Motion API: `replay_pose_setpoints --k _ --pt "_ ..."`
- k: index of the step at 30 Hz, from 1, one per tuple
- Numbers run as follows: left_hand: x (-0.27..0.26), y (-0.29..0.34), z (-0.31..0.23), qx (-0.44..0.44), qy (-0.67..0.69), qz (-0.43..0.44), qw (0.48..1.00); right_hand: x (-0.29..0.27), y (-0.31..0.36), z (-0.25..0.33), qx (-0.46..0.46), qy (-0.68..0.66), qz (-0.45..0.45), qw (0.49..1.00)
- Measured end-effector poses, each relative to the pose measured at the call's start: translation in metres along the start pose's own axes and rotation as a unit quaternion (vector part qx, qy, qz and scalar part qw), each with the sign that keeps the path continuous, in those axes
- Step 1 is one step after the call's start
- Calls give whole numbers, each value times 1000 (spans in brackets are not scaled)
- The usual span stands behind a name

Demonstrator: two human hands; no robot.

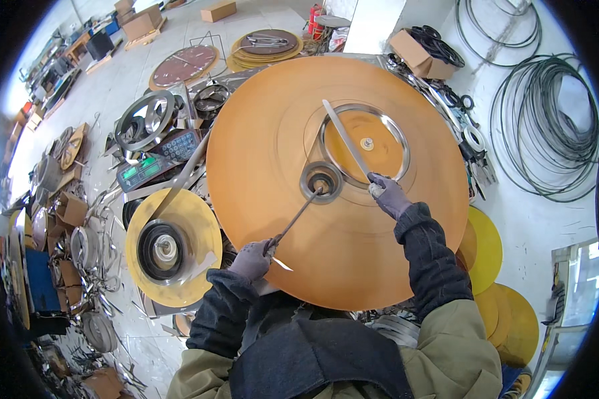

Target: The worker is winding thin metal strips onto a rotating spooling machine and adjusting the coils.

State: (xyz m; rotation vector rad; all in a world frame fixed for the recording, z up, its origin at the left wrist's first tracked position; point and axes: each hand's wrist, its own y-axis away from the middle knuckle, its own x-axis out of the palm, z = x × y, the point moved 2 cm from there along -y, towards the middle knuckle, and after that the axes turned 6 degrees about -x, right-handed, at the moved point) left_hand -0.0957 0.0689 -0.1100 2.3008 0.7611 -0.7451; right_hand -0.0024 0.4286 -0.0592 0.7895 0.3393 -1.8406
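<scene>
A large round orange disc (259, 153) lies in front of me. My gloved left hand (250, 260) is closed round a thin dark rod (295, 221), whose far end reaches the centre of a small grey ring-shaped coil (305, 181) on the disc. A short bright metal piece (283, 265) sticks out beside that hand. My gloved right hand (389, 196) is closed on the near end of a flat metal strip (345, 136). This strip slants up and left across a larger shiny metal ring (406, 143), inside which a small round hub (367, 143) shows.
At left, a yellow disc (140, 243) carries a dark coil (144, 249), with a metal band (180, 181) rising from it. Behind it stand a scale with a green display (140, 171) and metal rings (123, 133). Yellow discs (486, 246) lean at right; black cable coils (502, 139) hang beyond.
</scene>
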Motion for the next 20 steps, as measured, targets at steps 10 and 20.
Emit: replay_pose_setpoints --k 10,20 --pt "-5 2 -2 -15 15 -24 999 -2 -5 2 21 60 11 998" --pt "0 9 -17 -80 13 9 997 -13 -15 -34 -11 51 14 999"
